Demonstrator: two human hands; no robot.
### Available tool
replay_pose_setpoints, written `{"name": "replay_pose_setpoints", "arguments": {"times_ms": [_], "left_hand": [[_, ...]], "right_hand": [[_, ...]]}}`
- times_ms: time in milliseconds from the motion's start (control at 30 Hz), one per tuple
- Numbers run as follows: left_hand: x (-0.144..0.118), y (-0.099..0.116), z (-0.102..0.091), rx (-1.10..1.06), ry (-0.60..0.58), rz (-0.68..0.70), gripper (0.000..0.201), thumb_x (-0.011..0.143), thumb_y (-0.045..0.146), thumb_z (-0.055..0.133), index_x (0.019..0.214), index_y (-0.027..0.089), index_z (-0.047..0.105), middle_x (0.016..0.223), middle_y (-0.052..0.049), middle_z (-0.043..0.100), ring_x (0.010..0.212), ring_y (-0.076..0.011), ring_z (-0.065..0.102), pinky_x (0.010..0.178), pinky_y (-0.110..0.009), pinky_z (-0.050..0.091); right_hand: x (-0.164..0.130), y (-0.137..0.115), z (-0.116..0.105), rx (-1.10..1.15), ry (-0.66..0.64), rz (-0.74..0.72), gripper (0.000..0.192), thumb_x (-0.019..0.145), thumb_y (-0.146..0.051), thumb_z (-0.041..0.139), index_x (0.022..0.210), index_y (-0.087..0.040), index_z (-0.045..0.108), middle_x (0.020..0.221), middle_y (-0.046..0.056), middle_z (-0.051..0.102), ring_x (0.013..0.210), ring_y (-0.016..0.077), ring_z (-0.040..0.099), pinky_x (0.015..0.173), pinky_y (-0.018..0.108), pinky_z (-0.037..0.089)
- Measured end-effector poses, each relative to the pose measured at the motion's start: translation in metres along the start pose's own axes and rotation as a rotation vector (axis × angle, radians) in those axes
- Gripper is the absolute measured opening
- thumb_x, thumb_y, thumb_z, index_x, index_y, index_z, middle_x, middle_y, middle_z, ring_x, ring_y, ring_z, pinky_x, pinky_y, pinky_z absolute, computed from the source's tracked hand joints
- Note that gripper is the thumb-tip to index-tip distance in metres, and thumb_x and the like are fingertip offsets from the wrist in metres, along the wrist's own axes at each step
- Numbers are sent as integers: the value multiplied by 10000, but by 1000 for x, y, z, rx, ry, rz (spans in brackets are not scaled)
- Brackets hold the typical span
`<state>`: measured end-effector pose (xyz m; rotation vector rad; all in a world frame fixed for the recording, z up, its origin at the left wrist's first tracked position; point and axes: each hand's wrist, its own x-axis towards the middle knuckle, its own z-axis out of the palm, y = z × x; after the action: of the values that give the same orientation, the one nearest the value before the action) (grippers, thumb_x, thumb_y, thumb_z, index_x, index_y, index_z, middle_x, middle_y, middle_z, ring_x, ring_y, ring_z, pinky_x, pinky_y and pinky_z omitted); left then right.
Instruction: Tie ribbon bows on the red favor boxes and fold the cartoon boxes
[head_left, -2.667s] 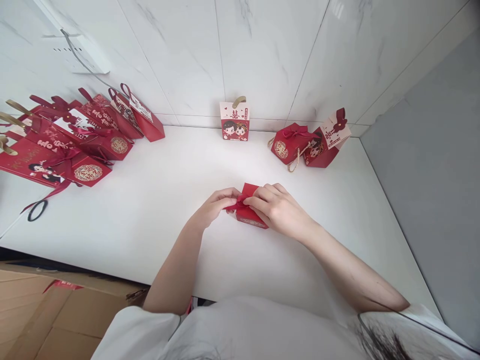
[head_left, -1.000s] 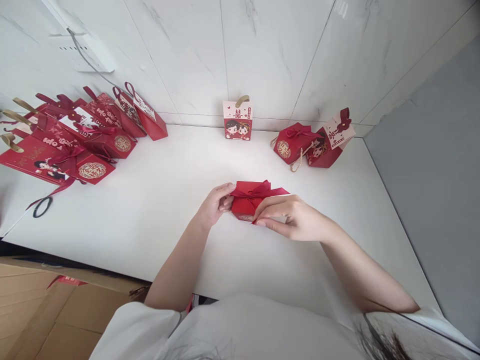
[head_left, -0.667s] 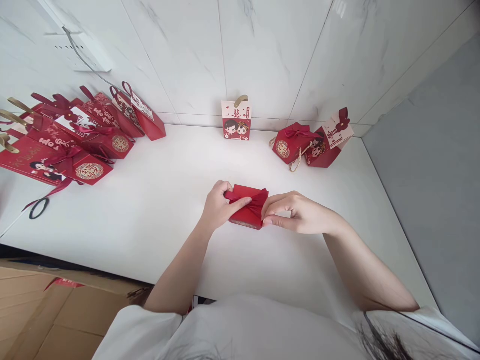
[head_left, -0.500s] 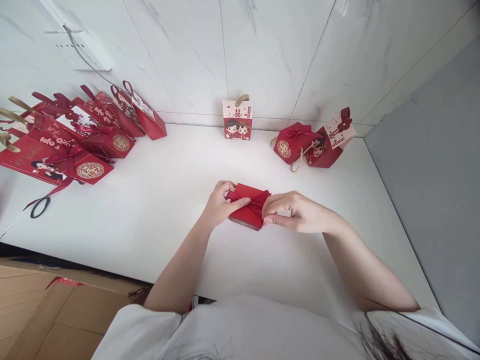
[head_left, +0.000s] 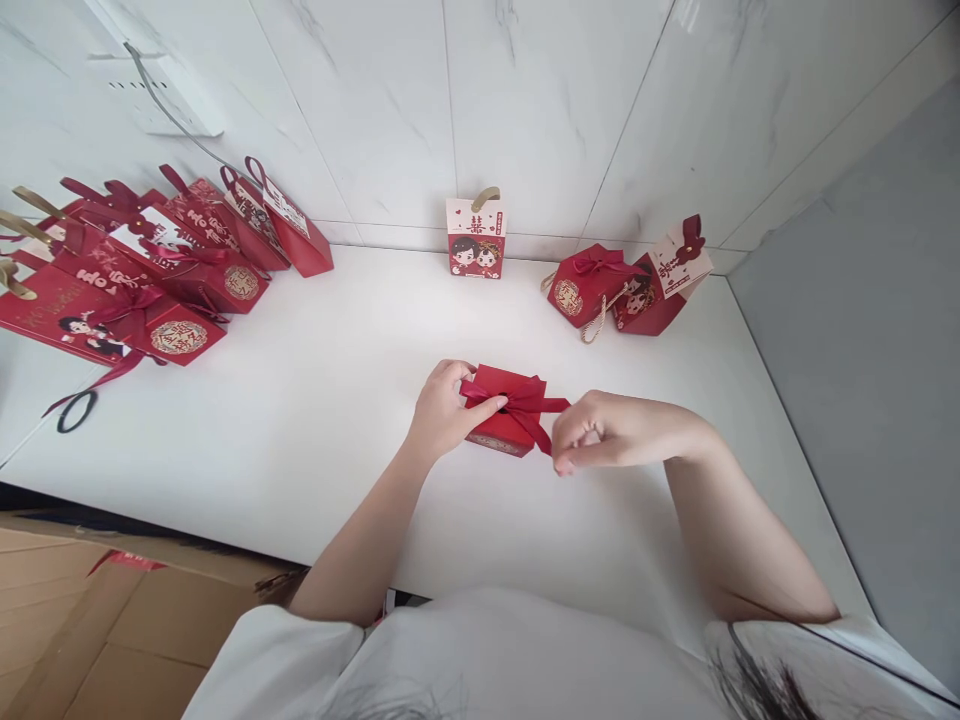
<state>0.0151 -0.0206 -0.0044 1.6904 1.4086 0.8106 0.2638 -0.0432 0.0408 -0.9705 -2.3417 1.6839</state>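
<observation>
Right hand has moved rightward, just beside the red box

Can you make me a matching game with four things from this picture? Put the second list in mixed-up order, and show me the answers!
1. Left hand
2. Right hand
3. Wall socket
4. Rope-handled box

A. At the end of a red ribbon tail
B. Next to a box with a flower on its loop
C. Thumb on top of the ribboned box
D. White, with a grey cable running across it

Pairs: 1-C, 2-A, 3-D, 4-B
</observation>
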Motion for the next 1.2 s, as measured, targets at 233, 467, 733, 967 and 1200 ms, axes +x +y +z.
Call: {"name": "replay_pose_setpoints", "arguments": {"times_ms": [233, 467, 733, 967, 1200], "left_hand": [[-4, 11, -8, -64, -49, 125, 315, 850, 381, 613, 1152, 293, 601, 1386, -46, 478, 1316, -234, 409, 1004, -348, 403], [-2, 7, -7, -17, -123, 154, 132, 833, 340, 635, 864, 246, 721, 1351, -54, 509, 1297, -257, 438, 1037, -394, 402], [-2, 7, -4, 30, -119, 145, 84, 801, 311, 667, 801, 238, 708, 1330, -40, 539, 1281, -250, 464, 1068, -411, 373], [-5, 4, 4, 42, -70, 79, 78, 817, 277, 637, 792, 244, 702, 1354, -11, 536, 1234, -248, 510, 1042, -423, 409], [-6, 6, 4, 32, -95, 74, 131, 855, 341, 599, 805, 232, 651, 1315, -47, 540, 1294, -243, 464, 1058, -420, 388]], "right_hand": [[-18, -6, -10, 10, 389, 68, 333, 884, -518, 558, 843, -197, 636, 689, 6, 629, 599, 124, 563, 542, 247, 436], [-1, 2, 2, -348, 513, 250, 389, 909, -582, 465, 844, -226, 605, 799, 22, 653, 668, 169, 577, 556, 278, 400], [3, -17, 17, -382, 312, 4, 356, 984, -322, 377, 664, -209, 483, 553, -44, 454, 464, 96, 350, 486, 256, 269], [23, -39, 49, -718, 303, 60, 277, 923, -194, 419, 652, -196, 474, 494, -44, 408, 432, 95, 251, 469, 269, 188], [37, -35, 65, -961, 289, 208, 219, 816, -105, 416, 648, -176, 537, 522, 15, 548, 432, 119, 377, 456, 299, 155]]}}
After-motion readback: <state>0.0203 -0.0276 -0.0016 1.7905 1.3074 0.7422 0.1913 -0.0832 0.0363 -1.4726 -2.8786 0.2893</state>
